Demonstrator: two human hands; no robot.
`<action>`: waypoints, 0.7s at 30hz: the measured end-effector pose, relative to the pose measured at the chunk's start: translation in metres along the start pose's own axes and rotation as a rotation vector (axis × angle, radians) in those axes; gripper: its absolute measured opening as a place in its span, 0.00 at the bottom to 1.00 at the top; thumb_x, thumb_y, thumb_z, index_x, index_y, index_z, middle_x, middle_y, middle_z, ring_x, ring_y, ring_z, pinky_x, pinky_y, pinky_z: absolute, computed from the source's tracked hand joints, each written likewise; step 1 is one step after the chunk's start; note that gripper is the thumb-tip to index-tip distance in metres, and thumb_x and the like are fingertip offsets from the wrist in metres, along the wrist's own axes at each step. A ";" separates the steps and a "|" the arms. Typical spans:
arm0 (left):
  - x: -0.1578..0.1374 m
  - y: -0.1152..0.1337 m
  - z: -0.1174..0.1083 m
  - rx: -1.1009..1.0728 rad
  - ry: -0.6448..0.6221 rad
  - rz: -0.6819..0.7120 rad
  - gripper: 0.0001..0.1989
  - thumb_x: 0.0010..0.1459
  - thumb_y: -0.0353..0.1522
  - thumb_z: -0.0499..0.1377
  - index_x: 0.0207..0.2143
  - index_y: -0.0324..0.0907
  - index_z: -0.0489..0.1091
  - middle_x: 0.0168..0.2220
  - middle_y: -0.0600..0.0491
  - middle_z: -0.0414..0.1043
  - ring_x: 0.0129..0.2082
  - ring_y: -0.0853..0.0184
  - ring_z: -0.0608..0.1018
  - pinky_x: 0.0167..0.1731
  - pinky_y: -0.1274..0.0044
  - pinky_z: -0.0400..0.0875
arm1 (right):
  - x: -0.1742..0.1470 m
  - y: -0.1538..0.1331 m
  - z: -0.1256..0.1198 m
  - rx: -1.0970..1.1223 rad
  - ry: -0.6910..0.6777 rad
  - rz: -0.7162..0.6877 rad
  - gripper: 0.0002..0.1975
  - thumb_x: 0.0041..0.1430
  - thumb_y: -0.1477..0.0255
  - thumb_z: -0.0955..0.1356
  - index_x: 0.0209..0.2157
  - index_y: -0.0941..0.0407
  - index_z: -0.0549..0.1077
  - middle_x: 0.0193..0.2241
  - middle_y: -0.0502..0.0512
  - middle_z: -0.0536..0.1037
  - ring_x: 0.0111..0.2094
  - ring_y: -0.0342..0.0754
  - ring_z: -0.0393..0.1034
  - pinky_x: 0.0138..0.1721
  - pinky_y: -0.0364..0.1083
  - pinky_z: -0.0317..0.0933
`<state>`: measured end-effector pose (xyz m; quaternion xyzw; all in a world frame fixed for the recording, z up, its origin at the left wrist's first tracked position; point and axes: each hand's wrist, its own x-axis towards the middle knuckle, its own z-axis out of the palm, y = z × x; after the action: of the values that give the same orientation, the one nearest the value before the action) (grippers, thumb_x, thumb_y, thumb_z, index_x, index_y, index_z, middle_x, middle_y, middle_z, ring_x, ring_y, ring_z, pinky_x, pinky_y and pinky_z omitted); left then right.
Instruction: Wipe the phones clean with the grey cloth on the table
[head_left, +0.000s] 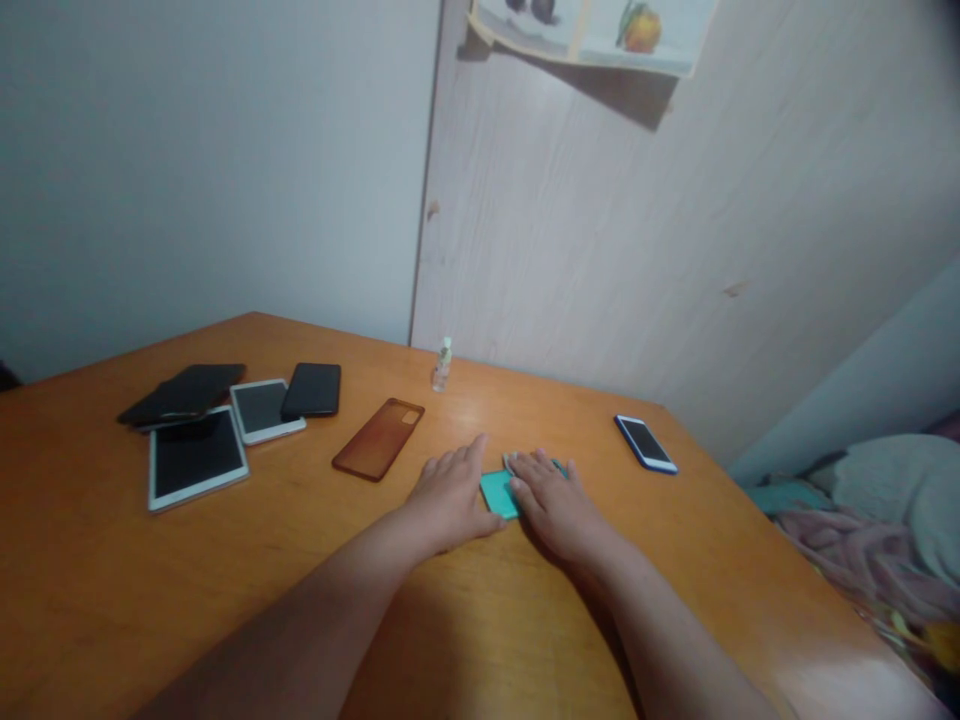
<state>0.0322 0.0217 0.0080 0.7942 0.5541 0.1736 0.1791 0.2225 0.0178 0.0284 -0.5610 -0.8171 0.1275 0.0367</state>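
Note:
A flat teal rectangular item [498, 495], which looks like a phone or phone case, lies on the wooden table between my hands. My left hand [450, 500] is at its left side, fingers stretched out and thumb beside the near corner. Over its right part my right hand [553, 502] lies flat with the fingers extended, hiding much of it. A small pale edge shows by the right fingertips; what it belongs to I cannot make out.
To the left lie a brown phone case [379, 440], a black phone [312, 389], two white tablets [199, 458] and dark flat covers [184, 392]. A small clear bottle [442, 366] stands near the wall. A blue-edged phone [645, 444] lies at right, with bedding [892, 510] beyond the table edge.

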 end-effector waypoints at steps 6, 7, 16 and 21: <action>0.001 -0.004 0.005 0.003 0.029 0.028 0.49 0.51 0.43 0.59 0.69 0.38 0.41 0.67 0.38 0.56 0.64 0.48 0.62 0.60 0.59 0.58 | -0.006 -0.009 0.001 0.048 -0.100 -0.184 0.30 0.72 0.55 0.49 0.68 0.50 0.54 0.69 0.55 0.52 0.71 0.55 0.38 0.66 0.67 0.28; 0.002 -0.005 0.006 0.003 0.033 0.030 0.49 0.50 0.45 0.59 0.69 0.38 0.41 0.67 0.38 0.56 0.64 0.48 0.62 0.60 0.59 0.58 | -0.006 -0.006 0.000 0.035 -0.097 -0.158 0.29 0.71 0.55 0.49 0.68 0.49 0.55 0.69 0.54 0.53 0.71 0.56 0.38 0.66 0.68 0.28; 0.000 0.000 0.000 0.035 0.030 0.053 0.47 0.50 0.49 0.61 0.67 0.38 0.50 0.63 0.38 0.61 0.62 0.47 0.65 0.59 0.59 0.59 | -0.013 0.001 -0.002 -0.028 -0.076 -0.065 0.30 0.71 0.55 0.52 0.69 0.51 0.53 0.70 0.55 0.51 0.70 0.59 0.37 0.66 0.69 0.28; 0.000 -0.001 -0.001 0.048 0.034 0.061 0.43 0.49 0.50 0.61 0.64 0.42 0.56 0.60 0.41 0.64 0.60 0.49 0.67 0.57 0.61 0.61 | -0.018 0.002 -0.007 -0.012 -0.133 -0.084 0.30 0.71 0.55 0.52 0.69 0.50 0.54 0.70 0.55 0.50 0.70 0.58 0.39 0.66 0.68 0.31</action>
<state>0.0304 0.0219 0.0083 0.8116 0.5368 0.1790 0.1451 0.2326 0.0033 0.0357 -0.5167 -0.8414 0.1577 -0.0158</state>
